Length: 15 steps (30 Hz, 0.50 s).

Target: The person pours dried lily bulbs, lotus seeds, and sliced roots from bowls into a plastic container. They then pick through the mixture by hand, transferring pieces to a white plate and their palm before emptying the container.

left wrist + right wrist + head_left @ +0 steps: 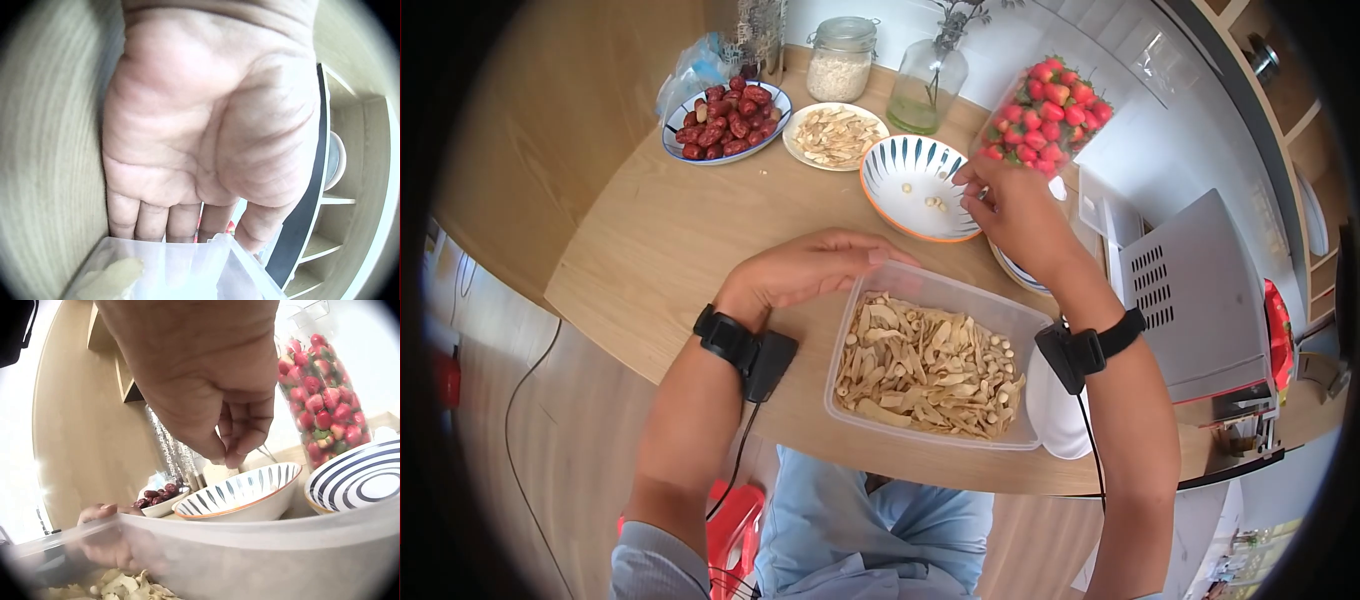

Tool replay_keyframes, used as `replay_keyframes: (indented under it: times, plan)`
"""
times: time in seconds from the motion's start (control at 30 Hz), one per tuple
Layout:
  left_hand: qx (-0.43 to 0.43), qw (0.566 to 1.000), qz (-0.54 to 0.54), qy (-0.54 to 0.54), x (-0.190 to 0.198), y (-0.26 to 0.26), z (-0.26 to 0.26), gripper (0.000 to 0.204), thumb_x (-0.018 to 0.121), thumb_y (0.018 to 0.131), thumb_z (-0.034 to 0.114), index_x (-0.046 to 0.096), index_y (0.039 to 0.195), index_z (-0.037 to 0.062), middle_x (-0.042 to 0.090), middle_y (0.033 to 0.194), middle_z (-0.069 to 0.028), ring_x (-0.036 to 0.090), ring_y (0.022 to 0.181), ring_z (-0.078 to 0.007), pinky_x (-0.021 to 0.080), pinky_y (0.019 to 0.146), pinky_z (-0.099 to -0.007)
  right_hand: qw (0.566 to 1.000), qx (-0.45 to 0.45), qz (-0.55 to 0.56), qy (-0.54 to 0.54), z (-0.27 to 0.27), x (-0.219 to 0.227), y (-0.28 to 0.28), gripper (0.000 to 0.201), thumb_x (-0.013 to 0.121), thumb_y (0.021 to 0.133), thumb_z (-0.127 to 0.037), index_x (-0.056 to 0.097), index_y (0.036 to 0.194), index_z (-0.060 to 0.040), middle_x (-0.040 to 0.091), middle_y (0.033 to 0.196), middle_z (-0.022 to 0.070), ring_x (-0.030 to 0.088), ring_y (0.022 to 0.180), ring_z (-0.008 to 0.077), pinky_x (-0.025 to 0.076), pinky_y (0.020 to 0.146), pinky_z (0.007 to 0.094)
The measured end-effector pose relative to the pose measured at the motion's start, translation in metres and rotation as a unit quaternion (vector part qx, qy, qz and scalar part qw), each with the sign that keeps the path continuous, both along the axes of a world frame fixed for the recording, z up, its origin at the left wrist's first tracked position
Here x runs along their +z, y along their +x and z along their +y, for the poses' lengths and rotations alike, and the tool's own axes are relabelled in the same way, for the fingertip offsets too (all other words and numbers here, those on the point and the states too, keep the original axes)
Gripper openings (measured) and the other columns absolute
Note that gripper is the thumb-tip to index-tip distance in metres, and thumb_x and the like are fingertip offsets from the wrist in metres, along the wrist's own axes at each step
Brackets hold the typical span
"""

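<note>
In the head view my right hand (pixel 1025 210) is over the right side of a white bowl (pixel 900 218) with blue-green strokes and an orange rim. Its fingers are bent toward the thumb, and no held thing shows at the fingertips. A few small pale round pieces (pixel 935 203) lie in the bowl. My left hand (pixel 815 268) lies against the far left corner of a clear plastic container (pixel 832 385), fingers extended along its outside wall. Dried pale slices (pixel 930 360) fill the container, with small round pieces among them.
Behind stand a plate of red dates (pixel 730 125), a small plate of pale slices (pixel 837 137), a lidded jar (pixel 841 65), a glass vase (pixel 925 90) and a clear container of strawberries (pixel 1050 115). A blue-ringed bowl (pixel 325 481) and a grey vented box (pixel 1200 290) are at right.
</note>
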<state>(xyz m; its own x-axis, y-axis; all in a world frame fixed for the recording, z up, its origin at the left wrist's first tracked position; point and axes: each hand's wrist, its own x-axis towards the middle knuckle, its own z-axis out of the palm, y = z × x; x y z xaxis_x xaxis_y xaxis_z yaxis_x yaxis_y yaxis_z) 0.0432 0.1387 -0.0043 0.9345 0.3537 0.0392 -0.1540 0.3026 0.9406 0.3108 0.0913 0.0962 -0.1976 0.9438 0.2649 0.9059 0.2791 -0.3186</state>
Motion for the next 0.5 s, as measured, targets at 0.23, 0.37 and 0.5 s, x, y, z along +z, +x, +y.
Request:
replay_keyframes:
  times: [0.23,0.37,0.5]
  plan:
    - [0.001,1.0,-0.013,0.0,-0.009,0.0,0.002,0.054,0.057,0.11,0.034,0.057,0.146,-0.0066,0.064,0.143,-0.015,0.06,0.135,-0.022,0.045,0.116,-0.036,0.996,0.05,-0.01,0.075,-0.003,0.005,-0.027,0.013,0.071,0.091,0.001,0.068,0.103,0.0004,0.071,0.095,0.0149,0.072,0.085,0.0289,0.058,0.077,0.0379]
    - [0.045,0.998,0.03,-0.007,-0.001,-0.002,-0.001,0.053,0.057,0.11,0.032,0.056,0.146,-0.0072,0.063,0.145,-0.0153,0.059,0.136,-0.0217,0.044,0.117,-0.0353,0.968,0.232,-0.089,-0.038,-0.06,0.016,-0.07,0.016,0.069,0.088,-0.001,0.068,0.103,0.0022,0.07,0.101,0.017,0.071,0.09,0.035,0.059,0.082,0.0438]
    - [0.005,1.0,0.008,-0.01,-0.001,0.001,-0.001,0.051,0.055,0.111,0.03,0.057,0.146,-0.0078,0.064,0.144,-0.0157,0.059,0.136,-0.022,0.043,0.118,-0.0355,0.948,0.287,-0.12,-0.071,-0.075,-0.016,-0.09,0.012,0.062,0.088,0.0,0.072,0.092,0.005,0.073,0.093,0.023,0.073,0.092,0.0376,0.058,0.079,0.0447]
